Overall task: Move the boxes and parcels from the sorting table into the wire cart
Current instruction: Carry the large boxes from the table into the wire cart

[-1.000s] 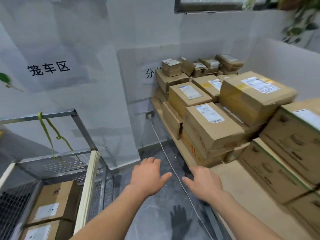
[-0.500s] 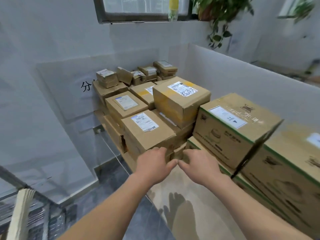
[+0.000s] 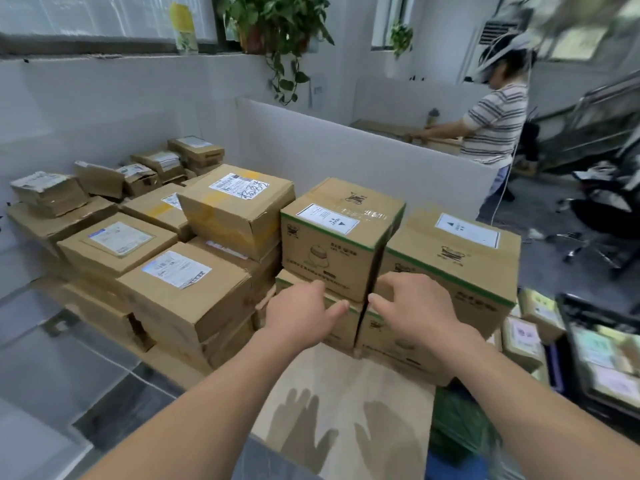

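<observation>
We held our left hand [image 3: 301, 315] and right hand [image 3: 417, 308] spread, gripping nothing, before two green-edged brown boxes [image 3: 341, 237] with white labels on the table [image 3: 346, 393].

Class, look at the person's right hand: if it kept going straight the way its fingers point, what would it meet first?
Probably the green-edged carton directly ahead; the right hand already overlaps its front face, though contact is unclear.

head-worn view, angled down, seemingly close
</observation>
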